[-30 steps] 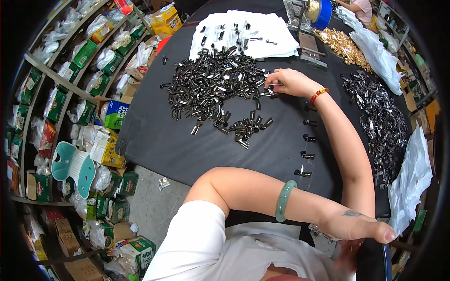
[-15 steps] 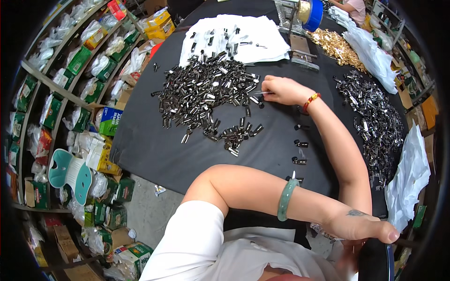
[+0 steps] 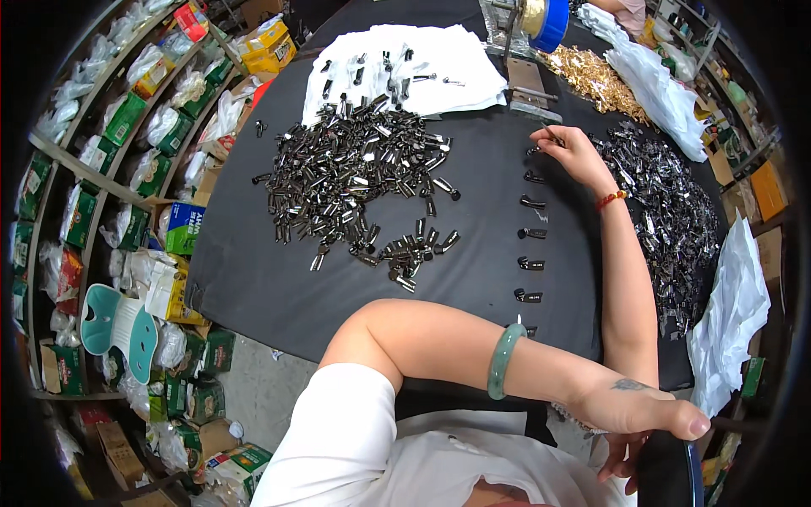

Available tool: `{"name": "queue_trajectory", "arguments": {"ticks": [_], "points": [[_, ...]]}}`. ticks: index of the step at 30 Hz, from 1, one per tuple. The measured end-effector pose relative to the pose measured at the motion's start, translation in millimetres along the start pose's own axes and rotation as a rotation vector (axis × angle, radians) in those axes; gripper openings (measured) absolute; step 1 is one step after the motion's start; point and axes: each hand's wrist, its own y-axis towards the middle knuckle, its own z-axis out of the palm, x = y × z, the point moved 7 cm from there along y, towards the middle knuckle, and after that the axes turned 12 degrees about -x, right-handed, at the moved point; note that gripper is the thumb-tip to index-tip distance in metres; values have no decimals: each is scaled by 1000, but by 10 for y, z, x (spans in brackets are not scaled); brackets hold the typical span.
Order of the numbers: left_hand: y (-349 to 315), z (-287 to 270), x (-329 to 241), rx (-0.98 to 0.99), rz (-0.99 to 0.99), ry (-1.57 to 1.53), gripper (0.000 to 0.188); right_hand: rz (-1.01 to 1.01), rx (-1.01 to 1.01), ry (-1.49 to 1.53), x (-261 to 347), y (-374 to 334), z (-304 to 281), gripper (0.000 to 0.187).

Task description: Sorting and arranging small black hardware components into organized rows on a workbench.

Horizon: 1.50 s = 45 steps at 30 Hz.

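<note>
My right hand (image 3: 578,157), with a red and yellow bracelet on its wrist, is above the far end of a column of small black pieces (image 3: 531,233) on the black-covered table. Its fingertips are pinched on a small dark, thin piece, mostly hidden by the fingers. To the left lies a large heap of shiny black metal pieces (image 3: 338,173), with a smaller cluster (image 3: 414,253) nearer me. My left arm, wearing a green bangle (image 3: 507,362), crosses to the lower right. There my left hand (image 3: 642,410) is closed on a black smartphone (image 3: 663,469) with a blue edge.
White sheeting (image 3: 439,51) bearing several pieces lies at the back. A metal stand with a blue-rimmed spool (image 3: 551,24) is beside it. Gold pieces (image 3: 596,76) and another black heap (image 3: 672,228) lie right. Packed shelves (image 3: 110,169) and a teal-and-white stool (image 3: 120,329) stand left.
My right hand has moved right, from the edge of the large heap to the far end of the column. My left hand stays on the smartphone. The view has shifted slightly.
</note>
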Motion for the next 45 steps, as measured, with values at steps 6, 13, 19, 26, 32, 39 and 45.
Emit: {"name": "queue_trajectory", "arguments": {"ticks": [6,13,19,26,32,39,45], "points": [[-29,-21,0,29,22,-8,76,25,11,-156,30,-29,83,8],[-2,15,25,-30,-12,1,78,62,-52,-71,-111,-17,114,8],[-5,-8,16,18,17,-26,73,6,-16,-136,-68,-52,82,10],[-20,-11,12,88,35,-89,64,-31,15,-266,-102,-64,71,13],[-14,-25,33,51,33,-39,74,-21,-26,-171,17,-54,81,14],[-16,-32,29,62,27,-69,68,-4,5,-236,-135,-47,55,13],[-7,-52,52,9,5,-7,79,19,18,-226,-108,-65,42,14]]}}
